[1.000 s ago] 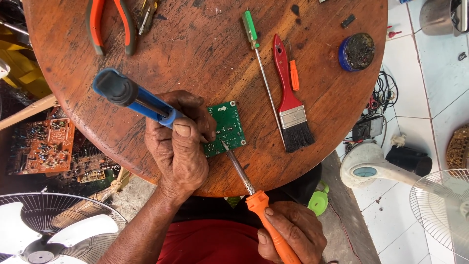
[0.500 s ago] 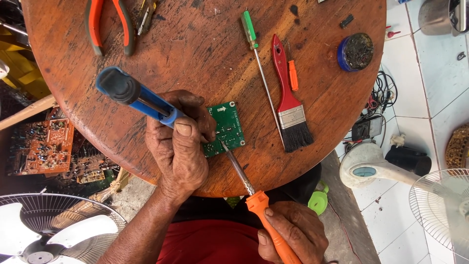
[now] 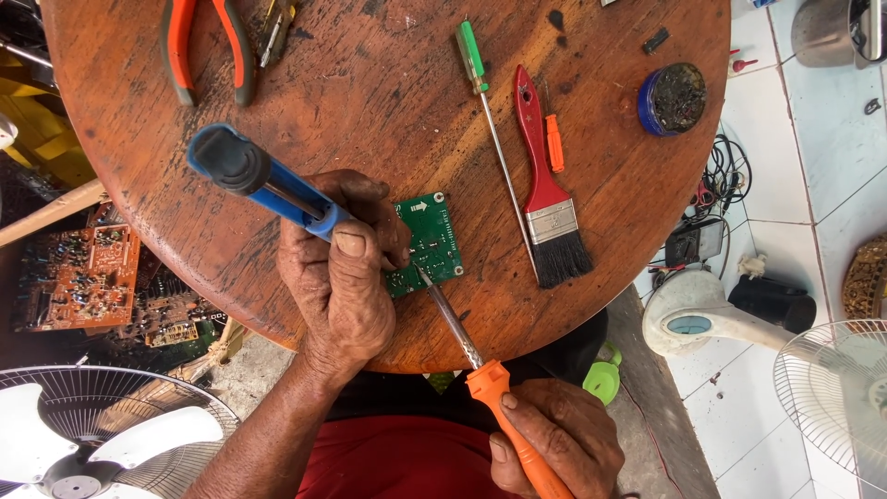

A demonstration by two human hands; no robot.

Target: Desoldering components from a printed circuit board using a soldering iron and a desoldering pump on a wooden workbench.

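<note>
Head view: left hand (image 3: 337,286) clamps fingers on blue soldering iron (image 3: 263,183) over green circuit board (image 3: 427,242) at the worktop (image 3: 388,111) edge; right hand (image 3: 559,444) grips orange screwdriver (image 3: 490,393), tip on the board. Nothing has shifted since earlier.

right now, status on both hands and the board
Left hand grips blue tool, pinning green board. Right hand holds orange iron, tip at board edge. Nothing between them.

Bright, even daylight; soft shadows; sharp focus; slight bending at edges.
</note>
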